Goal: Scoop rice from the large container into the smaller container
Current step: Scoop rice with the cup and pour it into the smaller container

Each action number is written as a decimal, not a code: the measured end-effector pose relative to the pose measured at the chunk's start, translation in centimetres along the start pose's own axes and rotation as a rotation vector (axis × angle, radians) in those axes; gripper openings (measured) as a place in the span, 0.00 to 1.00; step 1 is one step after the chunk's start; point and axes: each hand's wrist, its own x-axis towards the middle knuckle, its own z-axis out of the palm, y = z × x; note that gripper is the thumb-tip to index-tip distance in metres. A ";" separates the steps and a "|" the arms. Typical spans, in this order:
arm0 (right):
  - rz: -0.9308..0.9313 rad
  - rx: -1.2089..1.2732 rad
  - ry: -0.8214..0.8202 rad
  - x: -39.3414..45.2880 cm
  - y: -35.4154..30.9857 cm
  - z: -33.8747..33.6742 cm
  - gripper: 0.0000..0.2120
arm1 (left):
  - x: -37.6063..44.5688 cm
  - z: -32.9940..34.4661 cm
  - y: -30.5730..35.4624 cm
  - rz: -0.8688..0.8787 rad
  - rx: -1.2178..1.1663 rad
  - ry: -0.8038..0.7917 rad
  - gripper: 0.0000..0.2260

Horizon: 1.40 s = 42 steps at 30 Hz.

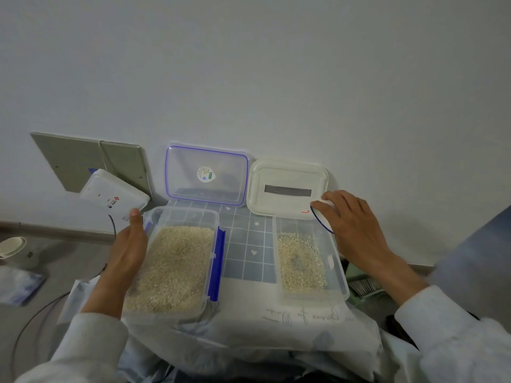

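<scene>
Right hand [356, 228] grips the white scoop [322, 217] over the smaller container's [338, 275] far corner, left hand [130, 250] flat against the large container [177, 217] — carry it across level, dig deep.

Beyond the left hand we see a white router [114, 198] leaning against a grey panel [83, 158] on the wall, with a paper cup [12, 246] further out to that side. Between the hands lies a grid-patterned mat [249, 244]; beyond them two lids [206, 175] lean on the wall.
</scene>
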 end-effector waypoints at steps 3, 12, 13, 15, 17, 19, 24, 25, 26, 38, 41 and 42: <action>0.009 0.011 -0.008 0.0 -0.2 -0.1 0.41 | 0.1 -0.2 -0.2 0.012 -0.001 -0.005 0.47; 0.218 0.390 0.085 0.8 -1.8 -0.1 0.40 | 0.2 -0.3 -0.3 -0.003 -0.066 -0.031 0.39; 0.220 0.446 0.088 1.1 -2.3 -0.1 0.40 | 0.2 -0.5 -0.3 -0.002 -0.070 -0.036 0.40; 0.209 0.547 0.084 1.9 -3.7 -0.1 0.39 | 0.2 -0.8 -0.3 0.007 -0.066 -0.044 0.45; 0.173 0.607 0.075 2.8 -5.3 -0.1 0.39 | 0.0 -1.0 -0.3 0.025 -0.076 -0.046 0.48; 0.117 0.625 0.056 3.9 -7.2 -0.1 0.38 | -0.2 -1.2 -0.3 0.029 -0.109 -0.037 0.49; -0.076 0.549 -0.002 6.9 -12.8 0.2 0.40 | 0.1 -2.1 -0.6 0.046 -0.140 -0.026 0.51; -0.115 0.523 -0.010 7.4 -13.6 0.3 0.40 | 0.0 -2.0 -0.6 0.042 -0.130 -0.029 0.50; -0.150 0.495 -0.018 7.9 -14.4 0.4 0.40 | 0.0 -1.9 -0.7 0.036 -0.127 -0.034 0.49; -0.533 0.217 -0.101 12.4 -22.3 2.4 0.41 | 0.9 -4.4 -1.8 -0.016 -0.229 -0.031 0.28; -0.583 0.187 -0.145 12.6 -23.6 3.0 0.40 | 1.2 -4.7 -2.0 0.009 -0.242 -0.044 0.30; -0.597 0.175 -0.156 12.6 -24.0 3.1 0.39 | 1.3 -4.8 -2.2 0.005 -0.256 -0.057 0.30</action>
